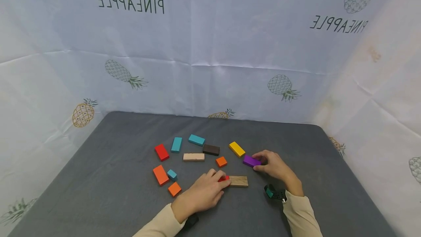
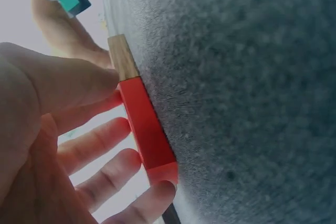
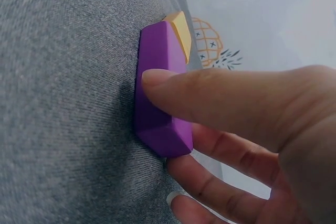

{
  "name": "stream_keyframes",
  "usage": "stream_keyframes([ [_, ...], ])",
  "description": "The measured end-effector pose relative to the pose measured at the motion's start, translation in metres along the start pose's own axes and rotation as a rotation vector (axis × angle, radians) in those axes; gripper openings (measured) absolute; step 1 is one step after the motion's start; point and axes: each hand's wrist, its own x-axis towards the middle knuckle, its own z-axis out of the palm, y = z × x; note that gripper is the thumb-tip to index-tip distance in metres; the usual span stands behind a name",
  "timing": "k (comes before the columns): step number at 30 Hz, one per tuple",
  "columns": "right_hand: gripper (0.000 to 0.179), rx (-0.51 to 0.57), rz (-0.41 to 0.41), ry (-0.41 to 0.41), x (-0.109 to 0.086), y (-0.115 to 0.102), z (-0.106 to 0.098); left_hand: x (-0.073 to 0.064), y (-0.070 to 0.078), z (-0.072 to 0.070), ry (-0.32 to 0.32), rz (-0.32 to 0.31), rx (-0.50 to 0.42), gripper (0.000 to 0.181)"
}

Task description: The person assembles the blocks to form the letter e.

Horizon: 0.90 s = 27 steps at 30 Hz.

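Note:
My left hand (image 1: 205, 191) grips a red block (image 2: 147, 124) lying on the grey table, its thumb on the near side and fingers along the other. One end of that block meets a brown wood-grain block (image 1: 239, 181), the two lying in line. Farther right, my right hand (image 1: 274, 165) pinches a purple block (image 3: 157, 51) between thumb and fingers, with the block low at the table surface. Just beyond the purple block lies a yellow block (image 1: 237, 149). A small orange block (image 1: 221, 161) sits between the two hands, touched by neither.
Loose blocks lie left and behind: dark brown (image 1: 211, 150), pale wood (image 1: 193, 157), blue (image 1: 196, 140), another blue (image 1: 176, 145), red (image 1: 162, 152), orange (image 1: 160, 175), small blue (image 1: 172, 175) and small orange (image 1: 174, 189). A pineapple-print curtain (image 1: 210, 39) surrounds the grey table (image 1: 115, 149).

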Motion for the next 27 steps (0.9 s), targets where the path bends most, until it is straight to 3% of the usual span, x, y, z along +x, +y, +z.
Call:
stream_keyframes([
  [15, 0.037, 0.016, 0.0, -0.023, -0.0006, -0.0033, 0.0009, -0.0019, 0.006, 0.0058, 0.015, 0.014, 0.114, 0.039],
  [27, 0.051, 0.097, 0.002, -0.156, 0.0003, -0.0057, 0.0005, -0.0023, 0.0073, 0.0049, 0.012, 0.001, 0.112, 0.039],
])
